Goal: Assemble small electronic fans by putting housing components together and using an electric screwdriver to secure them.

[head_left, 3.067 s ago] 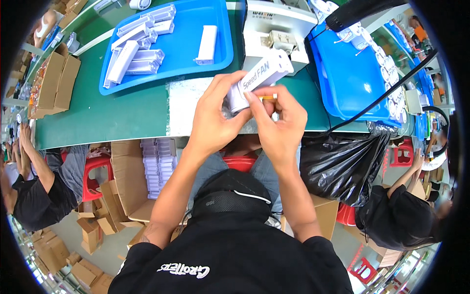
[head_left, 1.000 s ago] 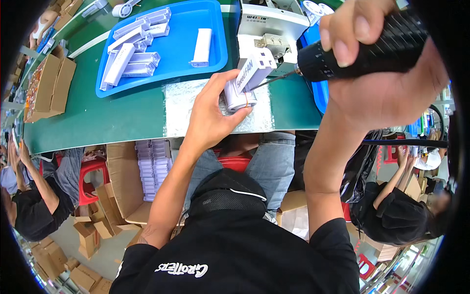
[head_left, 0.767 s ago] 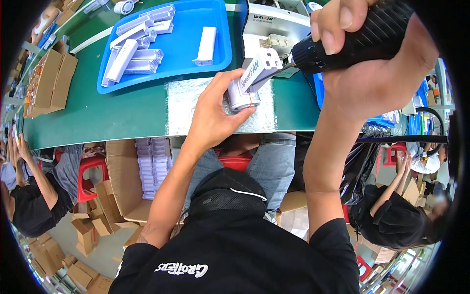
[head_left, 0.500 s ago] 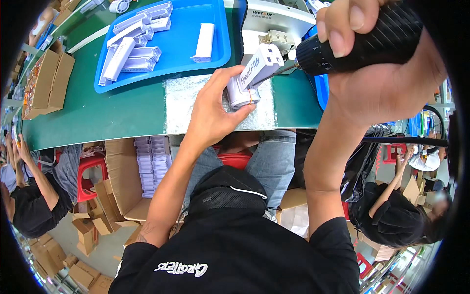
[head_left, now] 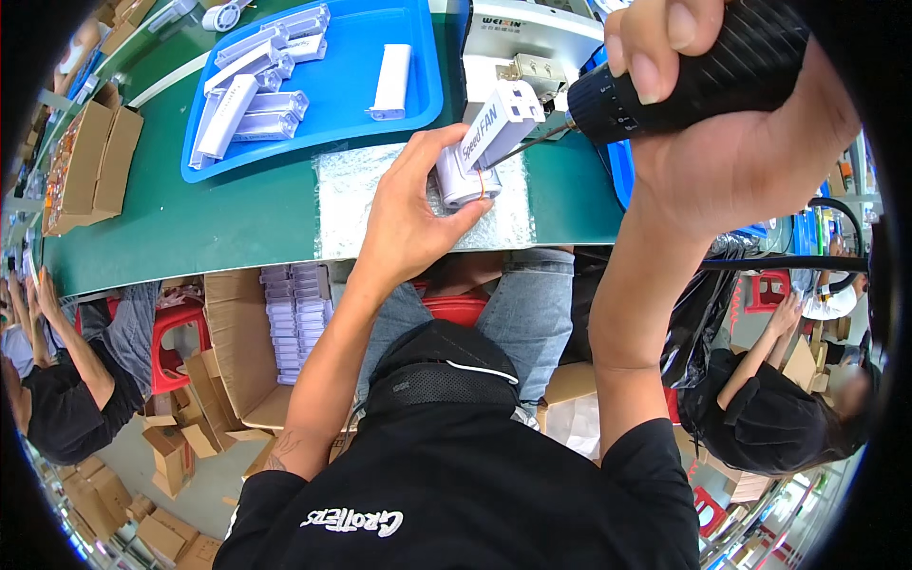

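My left hand [head_left: 410, 204] is closed around the base of a white plastic fan body [head_left: 496, 125] with printed lettering, over the near part of the table. A thin orange wire [head_left: 482, 184] shows at its lower end. Held in my right hand [head_left: 750, 171] is a black electric screwdriver [head_left: 708, 81], tilted with its collar toward the fan body. Its thin bit [head_left: 537, 141] slants down to the base of the body, where the tip's exact contact is hidden.
A blue tray [head_left: 356, 133] with several white plastic housings [head_left: 230, 114] stands beyond my left hand. Bubble wrap [head_left: 347, 204] covers part of the green table [head_left: 237, 223]. A metal machine [head_left: 513, 38] stands behind the fan body. Cartons and co-workers flank me.
The screwdriver and my right hand have shifted slightly left. The fan body has moved a little left and tilted slightly with my left hand still on it.
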Tool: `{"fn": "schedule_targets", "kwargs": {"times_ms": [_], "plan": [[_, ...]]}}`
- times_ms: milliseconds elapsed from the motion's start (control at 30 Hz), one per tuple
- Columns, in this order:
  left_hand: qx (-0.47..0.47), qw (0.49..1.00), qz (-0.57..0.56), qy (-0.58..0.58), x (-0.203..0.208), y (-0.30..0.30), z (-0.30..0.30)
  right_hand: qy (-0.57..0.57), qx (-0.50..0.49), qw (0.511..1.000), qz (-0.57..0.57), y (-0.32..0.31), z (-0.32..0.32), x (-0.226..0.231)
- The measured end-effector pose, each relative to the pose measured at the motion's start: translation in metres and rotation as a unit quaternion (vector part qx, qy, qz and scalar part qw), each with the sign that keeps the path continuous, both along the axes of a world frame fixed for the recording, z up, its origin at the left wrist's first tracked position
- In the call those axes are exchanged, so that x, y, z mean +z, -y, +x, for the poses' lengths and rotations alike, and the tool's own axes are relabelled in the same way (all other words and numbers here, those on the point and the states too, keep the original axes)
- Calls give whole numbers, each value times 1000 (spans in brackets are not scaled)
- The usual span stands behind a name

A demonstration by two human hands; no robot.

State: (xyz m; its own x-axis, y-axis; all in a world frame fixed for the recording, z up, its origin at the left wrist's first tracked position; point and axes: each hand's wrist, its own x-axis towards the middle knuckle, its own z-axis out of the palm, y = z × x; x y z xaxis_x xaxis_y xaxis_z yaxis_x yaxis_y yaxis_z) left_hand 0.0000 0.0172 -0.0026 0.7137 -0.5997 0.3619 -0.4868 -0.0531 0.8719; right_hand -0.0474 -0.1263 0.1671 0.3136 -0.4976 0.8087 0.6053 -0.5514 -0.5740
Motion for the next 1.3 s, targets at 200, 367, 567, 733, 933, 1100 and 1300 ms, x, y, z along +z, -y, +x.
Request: {"fn": "schedule_targets", "kwargs": {"times_ms": [200, 367, 567, 733, 933, 1100, 1300], "plan": [[-1, 1000, 1, 2, -1, -1, 0, 9, 3, 1000, -6, 3, 2, -1], [-1, 1000, 9, 6, 0, -1, 0, 14, 5, 1000, -11, -4, -1, -1], [0, 1000, 4, 1, -1, -1, 0, 21, 10, 1000, -15, 6, 3, -3], [0, 1000, -2, 3, 1, 0, -1, 27, 12, 999, -18, 6, 5, -5], [0, 998, -25, -53, -8, -1, 2, 35, 22, 999, -19, -10, 6, -7], [-21, 999, -6, -30, -2, -1, 3, 44, 32, 998, -15, -9, 6, -10], [-11, 1000, -10, -26, -3, 1, 3, 71, 28, 997, -26, -5, 5, 2]]}}
